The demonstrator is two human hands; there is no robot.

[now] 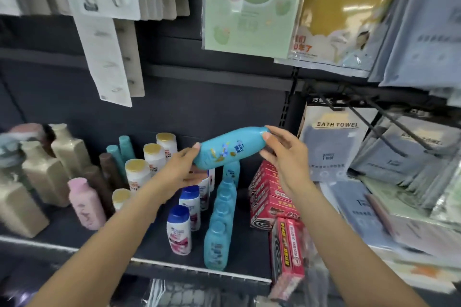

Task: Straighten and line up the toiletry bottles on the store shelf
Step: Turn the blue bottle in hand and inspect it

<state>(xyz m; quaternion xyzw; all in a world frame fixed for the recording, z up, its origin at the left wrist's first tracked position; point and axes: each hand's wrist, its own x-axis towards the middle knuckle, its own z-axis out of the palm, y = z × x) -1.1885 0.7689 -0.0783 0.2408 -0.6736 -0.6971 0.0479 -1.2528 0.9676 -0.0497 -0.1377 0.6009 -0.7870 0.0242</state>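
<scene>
Above the shelf (159,237), the left hand (178,168) gripped one end and the right hand (283,154) pinched the other end of a turquoise bottle (228,148), lying sideways over a row of blue bottles (219,219).

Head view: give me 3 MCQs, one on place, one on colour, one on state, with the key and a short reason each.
1. Where does the row of blue bottles stand?
A. just left of the red boxes
B. behind the beige bottles
C. on the hanging hooks

2. What colour are the caps of the white bottles at the shelf front?
A. gold
B. dark blue
C. pink

3. How is the held blue bottle oriented?
A. upright on the shelf
B. lying nearly sideways in the air
C. flat on the shelf

Key: 1 A, the red boxes lie to the row's right. 2 B, both front caps are dark blue. 3 B, the left hand and right hand hold its ends above the shelf.
</scene>
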